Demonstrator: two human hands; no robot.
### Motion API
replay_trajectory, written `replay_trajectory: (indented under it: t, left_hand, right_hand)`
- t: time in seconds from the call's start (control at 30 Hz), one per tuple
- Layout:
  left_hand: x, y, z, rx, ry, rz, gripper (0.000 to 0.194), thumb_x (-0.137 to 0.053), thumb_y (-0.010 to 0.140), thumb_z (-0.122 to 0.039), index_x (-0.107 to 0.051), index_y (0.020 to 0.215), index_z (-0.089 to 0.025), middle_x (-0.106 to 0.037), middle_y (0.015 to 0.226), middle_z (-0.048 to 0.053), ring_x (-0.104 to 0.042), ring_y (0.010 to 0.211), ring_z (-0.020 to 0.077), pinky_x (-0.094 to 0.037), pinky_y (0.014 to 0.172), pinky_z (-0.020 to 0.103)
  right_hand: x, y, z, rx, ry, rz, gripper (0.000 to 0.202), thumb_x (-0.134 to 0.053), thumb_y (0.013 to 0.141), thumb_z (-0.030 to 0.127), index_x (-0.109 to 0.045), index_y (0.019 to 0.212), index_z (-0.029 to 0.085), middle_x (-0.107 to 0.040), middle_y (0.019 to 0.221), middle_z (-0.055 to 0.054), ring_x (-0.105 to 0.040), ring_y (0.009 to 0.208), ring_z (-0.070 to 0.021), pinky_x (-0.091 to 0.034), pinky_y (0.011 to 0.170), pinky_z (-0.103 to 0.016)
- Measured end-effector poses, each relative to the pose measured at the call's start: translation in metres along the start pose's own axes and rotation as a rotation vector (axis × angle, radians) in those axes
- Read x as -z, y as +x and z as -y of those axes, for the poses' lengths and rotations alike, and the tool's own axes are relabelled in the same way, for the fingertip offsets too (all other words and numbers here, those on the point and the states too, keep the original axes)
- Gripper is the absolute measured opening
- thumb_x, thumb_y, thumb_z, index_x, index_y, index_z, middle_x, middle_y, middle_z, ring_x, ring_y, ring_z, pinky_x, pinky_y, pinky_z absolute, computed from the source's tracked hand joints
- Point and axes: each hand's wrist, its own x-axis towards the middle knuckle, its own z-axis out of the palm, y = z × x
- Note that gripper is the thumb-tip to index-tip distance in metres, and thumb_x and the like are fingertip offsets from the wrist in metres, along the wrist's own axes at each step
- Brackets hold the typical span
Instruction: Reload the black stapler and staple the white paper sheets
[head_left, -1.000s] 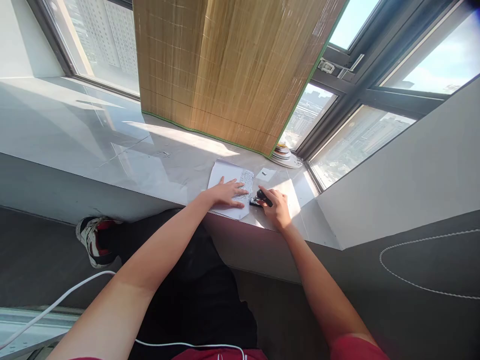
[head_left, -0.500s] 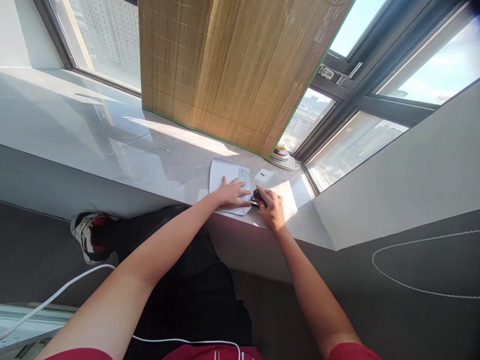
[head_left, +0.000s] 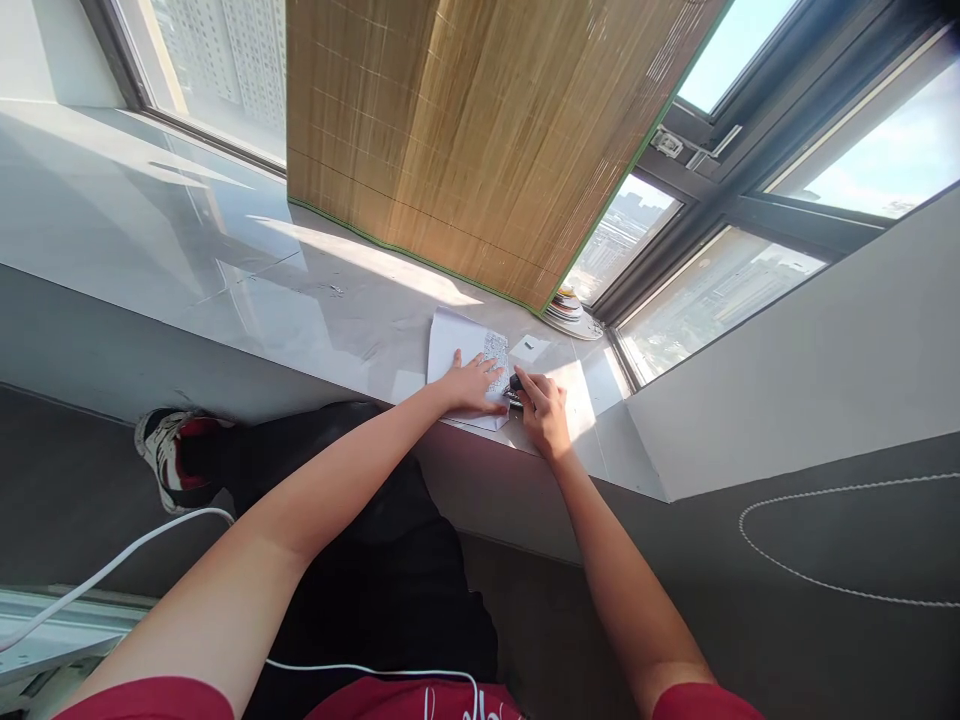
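Note:
White paper (head_left: 450,345) with a block of dense dark print lies on the pale window sill. Spread across its lower right part is my left hand (head_left: 470,386), fingers apart, palm down. My right hand (head_left: 545,408) is wrapped round a small black stapler (head_left: 515,383), whose front end meets the paper's right edge beside my left fingertips. Part of the stapler is hidden by my right fingers. Just above my right hand, a small white slip (head_left: 529,347) with a little dark item on it rests on the sill.
A bamboo blind (head_left: 465,130) hangs over the window behind the paper. A stack of round discs (head_left: 571,312) stands in the sill's right corner. Small bits (head_left: 336,290) lie on the sill at left. A white cable (head_left: 120,560) crosses near my left arm.
The view has shifted slightly. My right hand has closed a little further round the stapler, and its black top shows less. My left hand stays spread on the paper.

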Motion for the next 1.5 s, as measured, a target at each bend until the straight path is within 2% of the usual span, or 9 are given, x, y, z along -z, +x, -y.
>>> replay_trajectory:
  t: [0.33, 0.53, 0.73, 0.97, 1.33, 1.5]
  left_hand:
    - [-0.005, -0.002, -0.008, -0.013, 0.027, 0.017, 0.104, -0.050, 0.091, -0.080, -0.026, 0.172, -0.021, -0.018, 0.179, 0.016, -0.009, 0.166, 0.0444, 0.004, 0.127, 0.076]
    - [-0.006, -0.001, -0.007, -0.018, 0.002, -0.002, 0.100, -0.049, 0.091, -0.080, -0.027, 0.172, -0.026, -0.020, 0.180, 0.013, -0.010, 0.166, 0.0446, 0.003, 0.128, 0.074]
    - [-0.008, 0.000, -0.007, -0.014, -0.017, -0.010, 0.100, -0.053, 0.090, -0.079, -0.029, 0.172, -0.027, -0.021, 0.179, 0.013, -0.011, 0.166, 0.0457, 0.004, 0.128, 0.074]
    - [-0.008, 0.000, -0.008, -0.004, 0.012, 0.005, 0.085, -0.038, 0.101, -0.070, -0.030, 0.171, -0.022, -0.021, 0.179, 0.014, -0.009, 0.167, 0.0423, 0.004, 0.127, 0.076]
    - [-0.008, 0.000, -0.011, 0.008, 0.044, 0.012, 0.078, -0.042, 0.102, -0.062, -0.038, 0.168, -0.020, -0.019, 0.180, 0.015, -0.010, 0.167, 0.0424, 0.002, 0.126, 0.079]
    - [-0.008, 0.000, -0.008, -0.006, 0.048, -0.005, 0.078, -0.040, 0.103, -0.059, -0.036, 0.169, -0.019, -0.021, 0.179, 0.016, -0.011, 0.166, 0.0429, 0.003, 0.126, 0.078]
  right_hand:
    - [0.002, 0.005, 0.007, 0.044, -0.120, 0.046, 0.043, -0.048, 0.108, 0.025, -0.066, 0.148, 0.031, -0.071, 0.122, -0.011, -0.062, 0.105, -0.0258, -0.042, 0.094, -0.043]
    - [0.002, 0.003, 0.006, 0.018, -0.116, 0.030, 0.044, -0.047, 0.107, 0.021, -0.068, 0.145, 0.029, -0.071, 0.119, -0.011, -0.062, 0.105, -0.0256, -0.041, 0.092, -0.041]
    - [0.000, 0.003, 0.005, 0.023, -0.144, 0.019, 0.044, -0.048, 0.107, 0.023, -0.067, 0.146, 0.030, -0.072, 0.119, -0.011, -0.063, 0.105, -0.0266, -0.041, 0.091, -0.042]
    - [0.001, 0.004, 0.006, 0.033, -0.134, 0.047, 0.043, -0.047, 0.107, 0.023, -0.067, 0.145, 0.030, -0.073, 0.120, -0.010, -0.061, 0.105, -0.0255, -0.040, 0.093, -0.043]
    - [0.001, 0.004, 0.018, 0.036, -0.216, 0.066, 0.045, -0.047, 0.108, 0.021, -0.067, 0.146, 0.034, -0.074, 0.115, -0.009, -0.057, 0.102, -0.0250, -0.033, 0.092, -0.043]
    - [0.000, 0.006, 0.022, 0.026, -0.286, 0.158, 0.048, -0.050, 0.104, 0.013, -0.068, 0.143, 0.034, -0.072, 0.119, -0.008, -0.055, 0.104, -0.0244, -0.032, 0.094, -0.042]
